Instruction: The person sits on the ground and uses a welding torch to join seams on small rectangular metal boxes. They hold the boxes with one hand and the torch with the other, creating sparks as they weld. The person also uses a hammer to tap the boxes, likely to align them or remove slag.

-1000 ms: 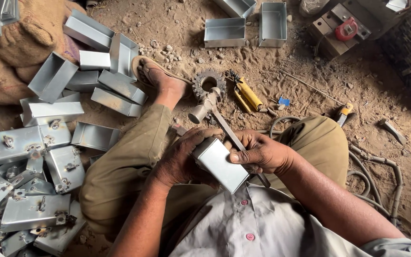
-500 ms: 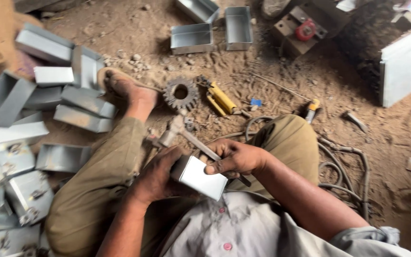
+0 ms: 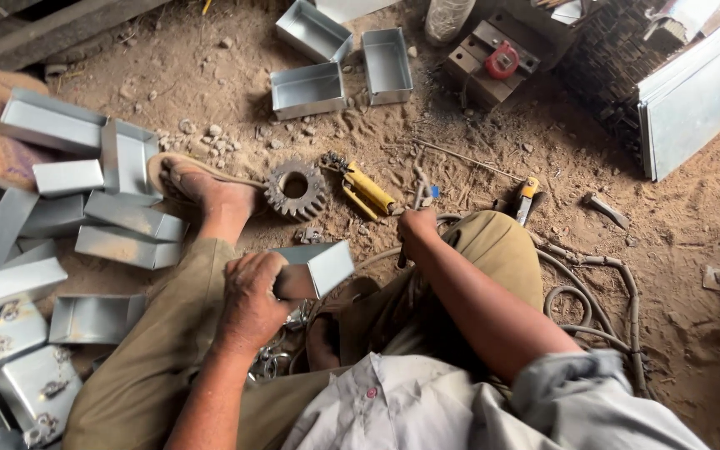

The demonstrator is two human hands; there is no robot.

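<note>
Gripping a grey metal box, left hand; right hand fisted around a tool handle.

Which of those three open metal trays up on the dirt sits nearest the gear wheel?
The lowest tray, lying crosswise. It sits closest above the gear wheel; the other two, one behind it and one to its right, lie farther off.

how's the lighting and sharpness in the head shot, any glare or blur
Head view: soft, even daylight with weak shadows; mild glare on the leaning metal sheets at top right; the left hand and folded metal box it grips are sharp; the right hand looks slightly motion-blurred; the shirt at the bottom edge is soft.
</note>
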